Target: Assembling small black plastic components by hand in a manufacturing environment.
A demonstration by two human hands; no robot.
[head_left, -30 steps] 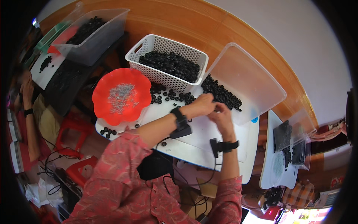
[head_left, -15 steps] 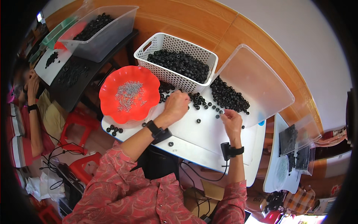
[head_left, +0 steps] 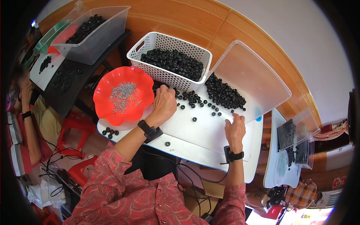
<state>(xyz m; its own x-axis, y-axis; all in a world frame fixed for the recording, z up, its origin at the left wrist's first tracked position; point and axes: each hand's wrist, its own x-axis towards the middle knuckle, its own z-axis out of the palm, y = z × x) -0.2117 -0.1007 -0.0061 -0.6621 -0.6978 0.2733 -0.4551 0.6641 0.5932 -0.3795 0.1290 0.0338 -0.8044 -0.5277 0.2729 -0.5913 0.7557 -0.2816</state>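
Small black round pieces with a hole in the middle (head_left: 225, 93) lie heaped in a tilted clear plastic bin, and more are scattered over the white table (head_left: 187, 131). My left hand (head_left: 165, 105) reaches, palm down, into the loose pieces between the red scalloped bowl and the white basket; its fingertips are mostly hidden. My right hand (head_left: 235, 131) is at the near side of the heap, its thumb apart from its fingers. A single piece (head_left: 232, 111) lies by those fingertips. Nothing shows in the right hand.
The red bowl (head_left: 103, 90) holds small silvery bits. Behind it, a perforated white basket (head_left: 131, 54) contains many black pieces. The clear bin (head_left: 258, 77) leans at the right. Another person's arm (head_left: 33, 135) and a dark side table (head_left: 62, 101) are at the left.
My left hand has moved left toward the red bowl. The right hand has shifted slightly right and nearer, and its fingers have spread from a pinch. The whole view has shifted a little.
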